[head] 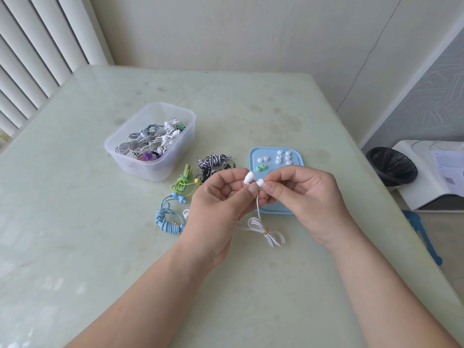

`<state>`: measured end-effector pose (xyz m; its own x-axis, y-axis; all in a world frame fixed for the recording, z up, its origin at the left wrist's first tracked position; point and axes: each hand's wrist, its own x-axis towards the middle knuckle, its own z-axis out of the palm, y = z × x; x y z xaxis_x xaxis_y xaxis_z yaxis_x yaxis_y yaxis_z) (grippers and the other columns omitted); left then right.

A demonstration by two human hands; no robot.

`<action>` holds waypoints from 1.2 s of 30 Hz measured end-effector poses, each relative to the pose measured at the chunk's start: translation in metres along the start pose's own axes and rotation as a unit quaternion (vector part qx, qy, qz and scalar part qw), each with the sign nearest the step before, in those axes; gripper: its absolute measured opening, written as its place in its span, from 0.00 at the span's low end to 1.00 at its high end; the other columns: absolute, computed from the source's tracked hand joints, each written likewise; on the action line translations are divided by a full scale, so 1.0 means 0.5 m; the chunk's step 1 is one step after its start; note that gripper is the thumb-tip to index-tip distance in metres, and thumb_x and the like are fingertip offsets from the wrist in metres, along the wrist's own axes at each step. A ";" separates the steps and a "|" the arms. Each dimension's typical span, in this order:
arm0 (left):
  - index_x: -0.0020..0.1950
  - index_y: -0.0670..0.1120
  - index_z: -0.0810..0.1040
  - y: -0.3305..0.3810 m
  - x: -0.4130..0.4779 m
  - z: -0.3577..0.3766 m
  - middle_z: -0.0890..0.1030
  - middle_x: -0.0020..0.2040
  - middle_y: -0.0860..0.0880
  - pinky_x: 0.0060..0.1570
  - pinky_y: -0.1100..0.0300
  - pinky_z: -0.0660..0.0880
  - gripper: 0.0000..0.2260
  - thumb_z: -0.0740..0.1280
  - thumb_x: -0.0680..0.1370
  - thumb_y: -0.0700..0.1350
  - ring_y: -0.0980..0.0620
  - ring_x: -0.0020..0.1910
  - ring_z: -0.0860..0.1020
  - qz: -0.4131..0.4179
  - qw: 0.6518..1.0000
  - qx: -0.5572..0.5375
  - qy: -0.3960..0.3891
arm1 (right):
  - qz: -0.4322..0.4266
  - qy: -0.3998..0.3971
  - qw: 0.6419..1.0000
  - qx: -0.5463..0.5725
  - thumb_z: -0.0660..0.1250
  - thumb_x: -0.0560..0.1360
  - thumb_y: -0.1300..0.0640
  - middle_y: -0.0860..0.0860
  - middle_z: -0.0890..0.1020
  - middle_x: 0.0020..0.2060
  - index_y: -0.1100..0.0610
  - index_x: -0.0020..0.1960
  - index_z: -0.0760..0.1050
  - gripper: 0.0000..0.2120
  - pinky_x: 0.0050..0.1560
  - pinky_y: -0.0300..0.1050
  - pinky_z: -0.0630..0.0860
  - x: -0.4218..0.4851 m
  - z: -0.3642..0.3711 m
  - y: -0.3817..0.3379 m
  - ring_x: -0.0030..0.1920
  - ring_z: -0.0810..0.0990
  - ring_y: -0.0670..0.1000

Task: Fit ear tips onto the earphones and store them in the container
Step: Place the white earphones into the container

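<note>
- The left hand (218, 197) is holding one pair of white earphones (249, 177) above the middle of the table (75, 222). Its thumb and curled fingers are pinching the pair just under the two buds.
- The right hand (301, 194) is pinching the lower of those two buds between thumb and forefinger, with the other fingers curling in. I cannot tell whether a tip is sitting on that bud.
- The pair's cable is hanging below both hands as one bundle, and one yellowish band (266, 231) is tying it at the middle.
- One clear container (140, 169) is standing toward the far left corner, holding a tangle of earphones too jumbled to count.
- One blue lid (297, 159) is lying beyond the hands, toward the right edge, with its near part hiding behind them. It is carrying eight white ear tips (279, 156) and two green ear tips (261, 168).
- Three coiled pairs are lying on the table between the container and the left hand: one striped black-and-white pair (213, 162), one green pair (183, 183) and one blue pair (167, 218).
</note>
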<state>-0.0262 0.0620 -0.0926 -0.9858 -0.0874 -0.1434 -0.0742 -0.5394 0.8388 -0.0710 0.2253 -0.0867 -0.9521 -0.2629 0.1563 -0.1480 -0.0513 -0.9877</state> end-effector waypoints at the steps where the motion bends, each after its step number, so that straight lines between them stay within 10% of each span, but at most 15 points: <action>1: 0.60 0.34 0.78 0.000 0.001 0.000 0.86 0.44 0.40 0.47 0.55 0.83 0.11 0.71 0.78 0.31 0.46 0.41 0.86 0.001 1.000 0.004 0.003 | -0.003 0.000 1.000 -0.006 0.72 0.75 0.70 0.60 0.86 0.37 0.65 0.46 0.82 0.03 0.47 0.46 0.82 0.000 -0.001 0.000 0.38 0.86 0.56; 19: 0.58 0.37 0.79 0.000 0.000 0.000 0.85 0.46 0.40 0.49 0.54 0.82 0.10 0.72 0.77 0.33 0.44 0.44 0.86 0.006 1.000 -0.006 0.024 | -0.155 0.009 0.975 -0.158 0.70 0.74 0.69 0.57 0.86 0.48 0.65 0.55 0.85 0.10 0.51 0.58 0.84 -0.006 0.001 0.022 0.47 0.87 0.58; 36: 0.59 0.35 0.78 -0.001 -0.001 -0.001 0.85 0.46 0.39 0.46 0.56 0.82 0.11 0.72 0.78 0.31 0.43 0.41 0.87 0.022 0.999 0.040 0.008 | 0.008 0.022 0.999 0.022 0.73 0.73 0.72 0.64 0.85 0.37 0.68 0.46 0.82 0.02 0.47 0.49 0.82 -0.005 0.003 -0.008 0.37 0.85 0.60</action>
<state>-0.0254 0.0621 -0.0932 -0.9859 -0.1237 -0.1125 -0.0425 -0.4654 0.8841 -0.0677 0.2245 -0.0829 -0.9654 -0.2210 0.1386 -0.1211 -0.0906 -0.9885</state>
